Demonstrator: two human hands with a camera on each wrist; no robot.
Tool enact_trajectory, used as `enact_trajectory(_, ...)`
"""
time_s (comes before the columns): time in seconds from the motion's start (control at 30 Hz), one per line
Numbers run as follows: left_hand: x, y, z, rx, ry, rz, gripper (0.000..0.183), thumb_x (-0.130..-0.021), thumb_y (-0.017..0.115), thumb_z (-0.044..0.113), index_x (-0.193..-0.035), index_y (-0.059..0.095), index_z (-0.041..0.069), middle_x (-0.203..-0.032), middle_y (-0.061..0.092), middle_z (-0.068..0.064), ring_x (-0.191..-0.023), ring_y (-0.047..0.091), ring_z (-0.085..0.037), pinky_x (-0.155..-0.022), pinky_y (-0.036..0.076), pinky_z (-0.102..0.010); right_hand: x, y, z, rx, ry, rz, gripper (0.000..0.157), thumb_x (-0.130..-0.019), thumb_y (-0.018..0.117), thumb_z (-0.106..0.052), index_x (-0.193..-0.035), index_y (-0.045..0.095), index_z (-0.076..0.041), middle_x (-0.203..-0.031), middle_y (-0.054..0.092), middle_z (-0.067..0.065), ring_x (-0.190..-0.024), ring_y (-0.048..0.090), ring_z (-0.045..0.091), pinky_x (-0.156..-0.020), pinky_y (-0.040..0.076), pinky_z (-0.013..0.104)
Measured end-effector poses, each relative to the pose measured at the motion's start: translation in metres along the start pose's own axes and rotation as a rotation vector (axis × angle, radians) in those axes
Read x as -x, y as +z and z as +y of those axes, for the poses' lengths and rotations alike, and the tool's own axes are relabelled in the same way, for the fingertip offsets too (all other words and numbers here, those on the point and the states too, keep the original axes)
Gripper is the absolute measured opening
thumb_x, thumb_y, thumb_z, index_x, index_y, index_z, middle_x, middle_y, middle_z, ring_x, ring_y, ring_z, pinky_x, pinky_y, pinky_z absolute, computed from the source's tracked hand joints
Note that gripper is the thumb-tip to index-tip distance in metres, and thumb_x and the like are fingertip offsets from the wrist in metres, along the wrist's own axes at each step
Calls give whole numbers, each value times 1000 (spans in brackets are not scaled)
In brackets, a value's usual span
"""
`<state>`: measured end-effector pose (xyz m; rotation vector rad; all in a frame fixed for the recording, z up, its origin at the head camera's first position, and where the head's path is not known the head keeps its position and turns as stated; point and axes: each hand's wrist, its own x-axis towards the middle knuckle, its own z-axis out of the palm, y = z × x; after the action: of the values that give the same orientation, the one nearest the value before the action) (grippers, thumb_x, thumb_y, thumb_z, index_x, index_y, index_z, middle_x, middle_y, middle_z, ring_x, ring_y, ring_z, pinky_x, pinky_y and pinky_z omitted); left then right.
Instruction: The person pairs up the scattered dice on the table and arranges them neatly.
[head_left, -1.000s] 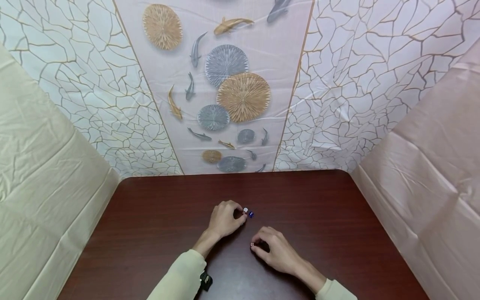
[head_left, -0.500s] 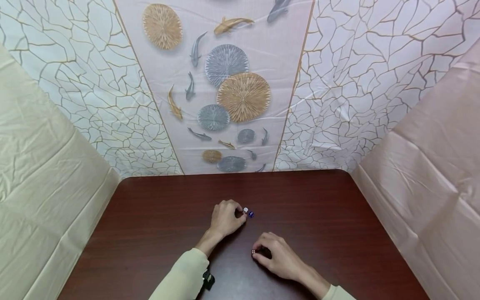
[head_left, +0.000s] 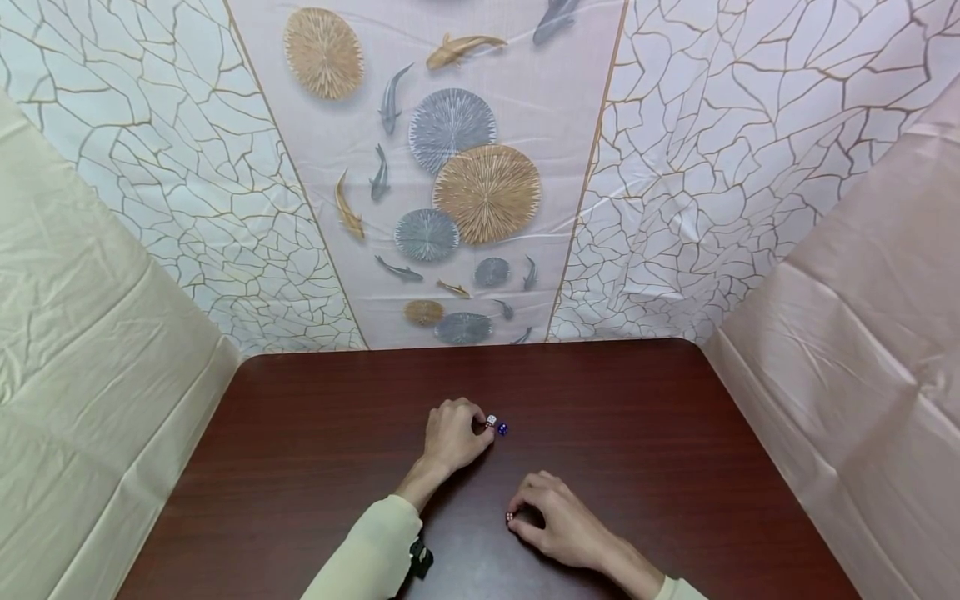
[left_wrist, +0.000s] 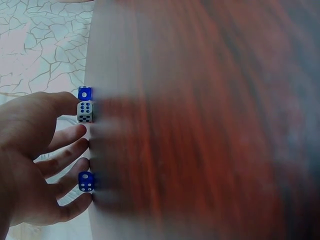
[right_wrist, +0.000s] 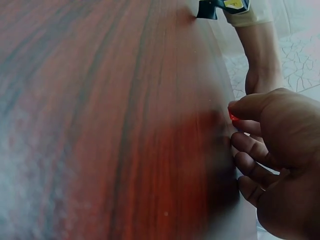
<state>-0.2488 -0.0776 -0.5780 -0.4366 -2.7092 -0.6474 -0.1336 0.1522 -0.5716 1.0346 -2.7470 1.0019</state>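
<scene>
In the head view my left hand (head_left: pixel 453 437) rests on the table, its thumb and index fingertips curled round a small white die (head_left: pixel 491 420). In the left wrist view this die (left_wrist: pixel 85 112) shows blue pips and sits between thumb and index finger. A bit of red shows right at it in the head view. Beside it lies a blue die (head_left: pixel 502 429). Another blue die (left_wrist: pixel 86 181) appears by the lower fingers in the left wrist view. My right hand (head_left: pixel 558 521), nearer to me, pinches a red die (head_left: pixel 509 517) between thumb and index finger.
The dark red-brown table (head_left: pixel 337 400) has a glossy top. Behind it hangs a patterned cloth (head_left: pixel 480 275), with plain cloths on both sides. A black device (head_left: pixel 422 558) sits at the left sleeve's wrist.
My right hand has drawn back toward me with the red die in its fingertips. The left hand has stayed at the white and blue dice, its forearm shifting slightly right.
</scene>
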Motion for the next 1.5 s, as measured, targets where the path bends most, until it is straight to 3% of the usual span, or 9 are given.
enact_trajectory(0.5,1,-1,2,2,-12,-2,14,-84,92,29,-86,85,17,-99,83,-1,-91,75,-30,-79,57,-52,2,3,-2,66,-14,0,10,-96,89,-21,-102,82,-24,-100,65,-14,-102,53,-2,-96,52,36)
enact_trajectory(1.5,1,-2,5,26,-26,-12,10,-82,90,22,-85,83,16,-102,83,-3,-93,75,-31,-80,56,-51,3,5,0,72,-11,2,12,-96,90,-21,-102,81,-24,-102,65,-14,-101,52,-2,-96,50,36)
